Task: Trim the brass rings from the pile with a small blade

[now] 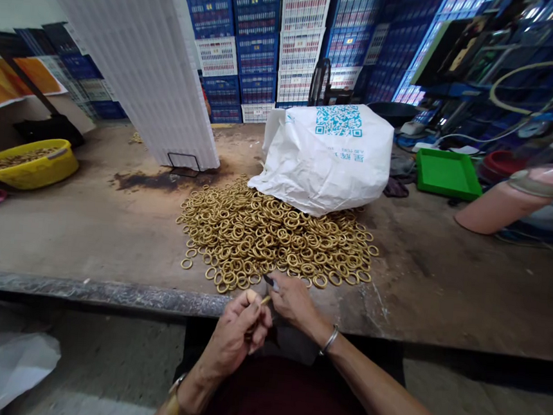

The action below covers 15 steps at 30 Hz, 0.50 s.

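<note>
Behind everything, blue and white crates (254, 54) stand stacked against the back of the room. In front of them runs a wide, stained surface (420, 278), its near edge worn and pale. Left of centre a tall ribbed white panel (144, 60) leans at a tilt over it, and a white sack (328, 167) printed with a blue code lies on its side. From beneath the sack's lower edge spreads a heap of gold-coloured rings (278, 237), reaching toward the near edge. A yellow basin (49, 175) sits well off to the left, a green tray (447, 172) to the right.

At the front of the heap the two hands work close together. The left hand (243, 327) has its fingers curled in and pinches one ring (265, 299) between thumb and forefinger; whether more lies in the palm, I cannot tell. The right hand (292, 301) is folded around a small dark-tipped tool (269, 280), its tip just beyond the pinched ring.

The step in hand appears to be handling a single ring with the tool. The next move seems to call for a steady pinch and fingertips kept clear of the tip.
</note>
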Tool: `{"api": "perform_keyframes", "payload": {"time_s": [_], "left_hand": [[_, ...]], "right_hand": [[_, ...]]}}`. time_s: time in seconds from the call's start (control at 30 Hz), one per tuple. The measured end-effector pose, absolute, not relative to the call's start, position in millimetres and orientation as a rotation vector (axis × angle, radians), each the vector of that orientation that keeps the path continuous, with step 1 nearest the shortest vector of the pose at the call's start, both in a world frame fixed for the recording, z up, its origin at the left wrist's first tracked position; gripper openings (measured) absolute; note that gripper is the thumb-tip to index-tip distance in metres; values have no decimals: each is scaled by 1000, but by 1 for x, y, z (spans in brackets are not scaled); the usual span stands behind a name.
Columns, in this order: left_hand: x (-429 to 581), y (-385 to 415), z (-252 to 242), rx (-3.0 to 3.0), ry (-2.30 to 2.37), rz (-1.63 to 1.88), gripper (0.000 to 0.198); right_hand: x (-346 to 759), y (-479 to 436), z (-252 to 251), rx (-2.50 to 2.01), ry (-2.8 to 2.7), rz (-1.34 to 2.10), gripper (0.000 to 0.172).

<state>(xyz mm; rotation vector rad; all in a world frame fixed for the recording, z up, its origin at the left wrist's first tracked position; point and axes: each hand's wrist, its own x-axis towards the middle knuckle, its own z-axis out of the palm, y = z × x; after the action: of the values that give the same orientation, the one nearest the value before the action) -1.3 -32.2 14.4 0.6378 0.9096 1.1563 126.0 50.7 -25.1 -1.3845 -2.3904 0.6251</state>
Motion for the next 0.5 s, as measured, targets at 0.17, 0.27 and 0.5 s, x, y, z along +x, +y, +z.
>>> {"api": "perform_keyframes", "payload": {"time_s": [0.17,0.27,0.5], "left_hand": [[-12,-32,1,402,908,1269,23],[-22,-32,-8,310,862,1318,16],[-26,-25,-9,94,765,1282,22]], "right_hand": [[98,57,-24,-1421,-2255,585,18],[89,59,-24,-1522,-2309,495,19],[97,67,-35,-1434,-2268,508,12]]}}
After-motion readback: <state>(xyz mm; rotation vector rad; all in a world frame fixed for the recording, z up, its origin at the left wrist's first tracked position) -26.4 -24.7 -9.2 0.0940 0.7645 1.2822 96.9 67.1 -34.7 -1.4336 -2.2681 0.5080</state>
